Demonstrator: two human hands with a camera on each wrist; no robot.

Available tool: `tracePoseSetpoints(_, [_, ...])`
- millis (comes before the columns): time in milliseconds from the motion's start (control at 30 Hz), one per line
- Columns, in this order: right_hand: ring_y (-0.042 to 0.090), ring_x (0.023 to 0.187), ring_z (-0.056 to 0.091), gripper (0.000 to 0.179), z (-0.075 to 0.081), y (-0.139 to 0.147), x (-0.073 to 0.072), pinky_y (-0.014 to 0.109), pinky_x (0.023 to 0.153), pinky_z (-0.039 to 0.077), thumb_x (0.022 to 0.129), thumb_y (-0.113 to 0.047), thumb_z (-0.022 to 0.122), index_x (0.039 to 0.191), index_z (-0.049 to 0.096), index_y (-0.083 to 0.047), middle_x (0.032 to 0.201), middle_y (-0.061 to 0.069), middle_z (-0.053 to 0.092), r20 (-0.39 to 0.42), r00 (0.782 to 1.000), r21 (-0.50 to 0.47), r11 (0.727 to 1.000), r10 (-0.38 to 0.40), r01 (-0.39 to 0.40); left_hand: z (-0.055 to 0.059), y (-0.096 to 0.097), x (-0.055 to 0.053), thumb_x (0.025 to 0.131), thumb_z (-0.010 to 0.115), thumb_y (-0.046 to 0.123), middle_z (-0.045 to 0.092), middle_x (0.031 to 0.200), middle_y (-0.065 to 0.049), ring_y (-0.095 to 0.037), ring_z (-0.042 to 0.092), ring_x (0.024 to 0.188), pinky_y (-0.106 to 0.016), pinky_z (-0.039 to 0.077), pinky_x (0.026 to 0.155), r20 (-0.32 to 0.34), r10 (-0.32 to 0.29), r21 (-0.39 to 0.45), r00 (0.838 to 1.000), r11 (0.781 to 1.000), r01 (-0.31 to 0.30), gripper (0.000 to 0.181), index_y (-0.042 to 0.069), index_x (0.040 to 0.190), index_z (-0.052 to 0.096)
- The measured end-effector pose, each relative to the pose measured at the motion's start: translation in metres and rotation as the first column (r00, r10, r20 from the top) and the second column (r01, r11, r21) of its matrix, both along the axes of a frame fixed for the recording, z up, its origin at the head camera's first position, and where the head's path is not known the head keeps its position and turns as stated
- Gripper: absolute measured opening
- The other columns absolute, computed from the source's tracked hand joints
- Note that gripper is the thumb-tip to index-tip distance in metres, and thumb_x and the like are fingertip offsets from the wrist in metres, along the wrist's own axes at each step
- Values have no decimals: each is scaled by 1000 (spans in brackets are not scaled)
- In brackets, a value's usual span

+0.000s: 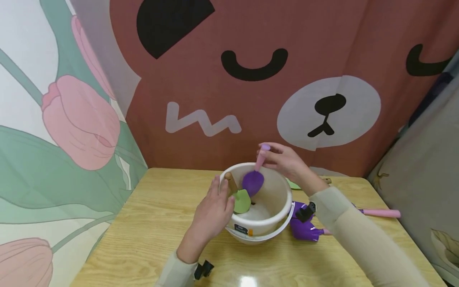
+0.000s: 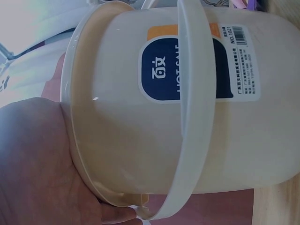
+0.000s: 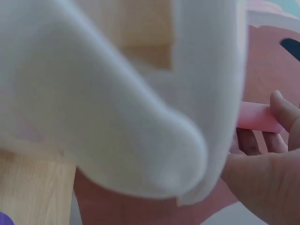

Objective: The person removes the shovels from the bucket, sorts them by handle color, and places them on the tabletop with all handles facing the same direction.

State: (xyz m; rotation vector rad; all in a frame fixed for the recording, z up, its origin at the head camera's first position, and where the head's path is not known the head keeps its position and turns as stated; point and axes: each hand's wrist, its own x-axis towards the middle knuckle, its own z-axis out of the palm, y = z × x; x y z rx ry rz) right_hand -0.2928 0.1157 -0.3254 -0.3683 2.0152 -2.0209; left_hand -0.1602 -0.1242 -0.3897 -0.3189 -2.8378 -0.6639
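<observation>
A white bucket [image 1: 265, 217] stands on the table. My right hand [image 1: 287, 161] pinches the pink handle of a purple toy shovel [image 1: 253, 182] over the bucket's far rim, the blade hanging down inside. Resting on the near-left rim, my left hand [image 1: 212, 211] has its fingers mostly straight. Beside it a green toy shovel [image 1: 242, 201] with a brown handle leans inside the bucket. The left wrist view shows the bucket's label [image 2: 159, 68] and its lowered carrying handle [image 2: 199, 93]. In the right wrist view, the rim partly hides the pink handle [image 3: 258, 116].
Right of the bucket lie a glossy purple toy [image 1: 305, 229] and another pink-handled tool [image 1: 380, 213]. A green piece [image 1: 294, 185] lies behind the right forearm. The wooden table [image 1: 154, 227] meets a curtain [image 1: 186, 151] printed with a bear at its far edge.
</observation>
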Motion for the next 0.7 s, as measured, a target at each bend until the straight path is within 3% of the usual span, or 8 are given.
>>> tracePoseSetpoints(233, [27, 127, 60, 52, -1, 14, 3, 51, 107, 47, 99, -26, 66, 146, 50, -12, 138, 16, 57, 19, 998, -146, 987, -59, 61, 0, 1, -1, 107, 35, 44, 14, 167, -22, -34, 18, 154, -52, 35, 116, 6, 3, -7, 1000, 1000, -3, 66, 3, 158, 30])
tracePoseSetpoints(400, [22, 119, 66, 53, -5, 23, 9, 48, 104, 50, 98, -30, 66, 146, 50, -16, 127, 9, 64, 70, 994, -290, 951, -89, 106, -1, 1, 0, 107, 35, 44, 14, 167, -21, -34, 18, 154, -52, 36, 116, 7, 4, -6, 1000, 1000, -4, 66, 4, 159, 30])
tracePoseSetpoints(500, [24, 116, 68, 45, -4, 29, 13, 42, 99, 54, 98, -25, 66, 140, 54, -17, 118, 6, 68, 98, 991, -410, 904, -90, 123, -1, 1, -1, 107, 35, 44, 14, 167, -21, -34, 19, 154, -53, 36, 115, 8, 3, -4, 1000, 1000, -3, 66, 4, 159, 29])
tracePoseSetpoints(567, [24, 113, 69, 37, -3, 32, 16, 41, 96, 56, 98, -22, 65, 134, 58, -16, 113, 6, 72, 112, 991, -499, 858, -77, 123, -1, 1, -1, 107, 35, 45, 12, 168, -20, -35, 20, 153, -53, 37, 115, 11, 6, -4, 1000, 1000, -6, 66, 5, 160, 27])
tracePoseSetpoints(700, [26, 107, 71, 27, 0, 37, 23, 46, 93, 57, 99, -17, 63, 126, 63, -14, 106, 8, 74, 153, 987, -654, 742, -58, 145, -1, 0, -2, 107, 35, 45, 10, 168, -20, -36, 20, 153, -54, 37, 114, 15, 10, -6, 1000, 1000, -10, 66, 6, 160, 26])
